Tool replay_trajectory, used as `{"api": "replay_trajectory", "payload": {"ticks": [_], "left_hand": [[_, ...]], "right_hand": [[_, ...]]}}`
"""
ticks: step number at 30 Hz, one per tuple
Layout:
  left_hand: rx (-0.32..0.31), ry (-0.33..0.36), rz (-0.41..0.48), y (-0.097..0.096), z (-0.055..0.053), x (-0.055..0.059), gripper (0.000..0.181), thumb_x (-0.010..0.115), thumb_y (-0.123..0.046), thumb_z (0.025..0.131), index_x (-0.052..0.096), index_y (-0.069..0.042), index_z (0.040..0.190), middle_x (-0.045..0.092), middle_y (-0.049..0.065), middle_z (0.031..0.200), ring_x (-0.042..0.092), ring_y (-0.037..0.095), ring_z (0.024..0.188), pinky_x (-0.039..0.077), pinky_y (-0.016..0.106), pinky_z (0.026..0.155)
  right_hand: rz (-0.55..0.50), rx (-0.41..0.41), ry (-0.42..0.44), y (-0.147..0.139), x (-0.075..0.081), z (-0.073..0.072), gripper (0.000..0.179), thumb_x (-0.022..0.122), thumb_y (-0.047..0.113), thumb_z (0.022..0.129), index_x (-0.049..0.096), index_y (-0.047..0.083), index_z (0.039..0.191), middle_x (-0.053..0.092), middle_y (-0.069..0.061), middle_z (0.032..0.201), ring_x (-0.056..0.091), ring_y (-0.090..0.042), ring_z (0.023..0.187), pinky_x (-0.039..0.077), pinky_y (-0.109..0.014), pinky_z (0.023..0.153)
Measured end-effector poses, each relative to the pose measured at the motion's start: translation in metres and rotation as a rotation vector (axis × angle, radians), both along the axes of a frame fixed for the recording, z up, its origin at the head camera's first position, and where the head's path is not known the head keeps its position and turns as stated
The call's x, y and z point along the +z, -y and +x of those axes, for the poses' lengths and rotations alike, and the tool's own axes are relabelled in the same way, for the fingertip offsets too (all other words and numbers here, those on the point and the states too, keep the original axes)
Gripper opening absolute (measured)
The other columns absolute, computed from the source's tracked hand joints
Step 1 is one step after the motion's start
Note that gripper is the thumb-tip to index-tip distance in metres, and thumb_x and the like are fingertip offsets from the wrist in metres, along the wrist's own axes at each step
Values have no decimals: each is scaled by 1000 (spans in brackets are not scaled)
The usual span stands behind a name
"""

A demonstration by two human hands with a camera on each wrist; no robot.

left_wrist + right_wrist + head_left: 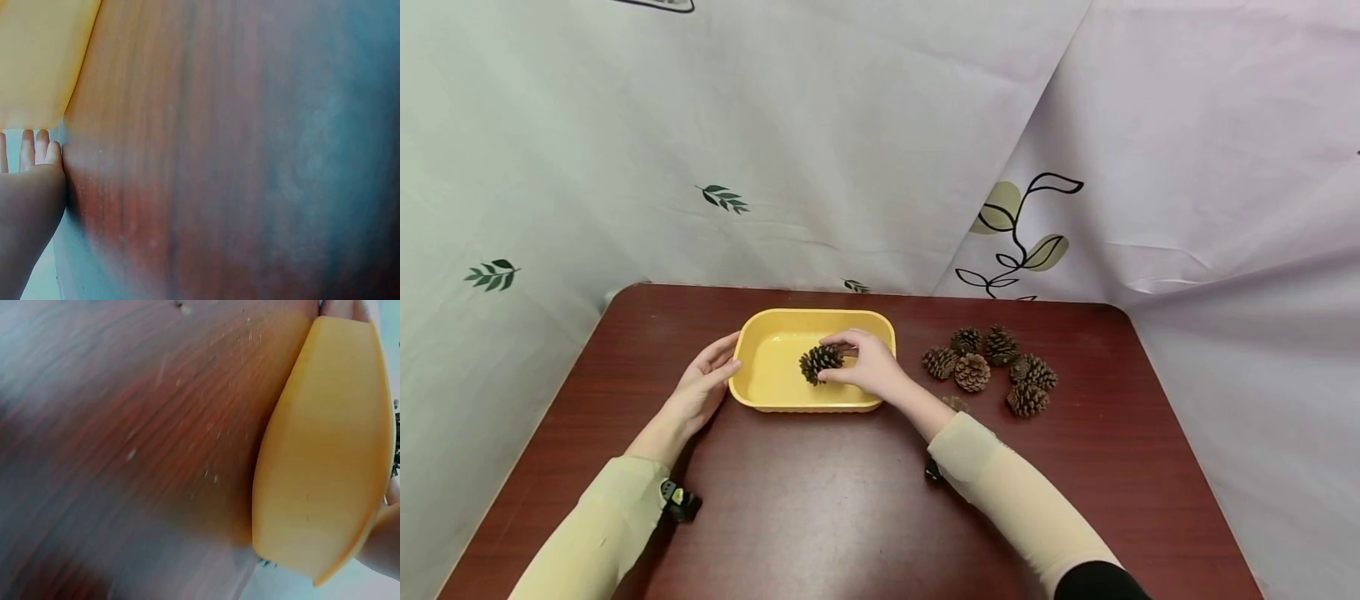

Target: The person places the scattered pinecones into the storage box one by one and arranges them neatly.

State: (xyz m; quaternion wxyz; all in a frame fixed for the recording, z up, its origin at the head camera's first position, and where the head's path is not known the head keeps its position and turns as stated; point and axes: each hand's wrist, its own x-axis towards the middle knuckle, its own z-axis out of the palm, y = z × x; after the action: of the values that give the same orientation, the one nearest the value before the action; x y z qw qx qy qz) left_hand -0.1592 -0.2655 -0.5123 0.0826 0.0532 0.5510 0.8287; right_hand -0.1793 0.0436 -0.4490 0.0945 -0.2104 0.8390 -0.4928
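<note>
A yellow rectangular dish (812, 403) sits toward the back of the table, left of centre. At its left end, my left hand (702, 385) touches the outer wall, thumb at the rim. The left wrist view shows that hand's fingers (27, 150) straight against the yellow side. My right hand (867, 367) reaches over the dish and pinches a dark brown pine cone (820, 363) between thumb and fingers. In the right wrist view the dish's outer wall (319, 444) hides most of this hand and the cone.
Several brown pine cones (972, 372) lie clustered on the table right of the dish; another cone (955, 403) is partly hidden by the right forearm. The dark red table (790, 508) meets a white patterned cloth (850, 167) at its back. Small crumbs (215, 479) lie near the dish.
</note>
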Motion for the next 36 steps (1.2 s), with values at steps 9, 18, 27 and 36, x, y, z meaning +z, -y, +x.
{"api": "replay_trajectory", "payload": {"ticks": [9, 18, 27, 36], "left_hand": [[-2, 7, -4, 0, 0, 0, 45, 49, 8, 107, 65, -23, 136, 71, -14, 133, 65, -1, 122, 55, 15, 99], [5, 26, -36, 0, 1, 1, 45, 49, 7, 107, 65, -26, 134, 70, -16, 132, 64, -2, 122, 54, 14, 99], [8, 27, -41, -1, 1, 2, 45, 49, 7, 107, 64, -25, 135, 70, -16, 133, 63, -2, 123, 53, 14, 101], [-4, 22, -42, 0, 1, 0, 43, 51, 5, 108, 62, -23, 138, 69, -15, 134, 63, -1, 124, 53, 15, 102]], "right_hand": [[77, 48, -31, 27, -5, -1, 53, 92, 19, 85, 72, 7, 132, 73, -9, 134, 68, -26, 126, 55, -27, 109], [201, 90, -113, 47, -9, -8, 51, 92, 25, 85, 74, 12, 131, 74, -4, 133, 67, -21, 127, 51, -28, 112], [277, 143, -150, 61, -13, -11, 53, 91, 29, 86, 73, 13, 132, 73, -2, 135, 64, -18, 132, 47, -26, 117], [352, 232, -206, 71, -12, -11, 54, 90, 31, 87, 71, 14, 135, 72, -1, 135, 64, -15, 131, 45, -22, 117]]}}
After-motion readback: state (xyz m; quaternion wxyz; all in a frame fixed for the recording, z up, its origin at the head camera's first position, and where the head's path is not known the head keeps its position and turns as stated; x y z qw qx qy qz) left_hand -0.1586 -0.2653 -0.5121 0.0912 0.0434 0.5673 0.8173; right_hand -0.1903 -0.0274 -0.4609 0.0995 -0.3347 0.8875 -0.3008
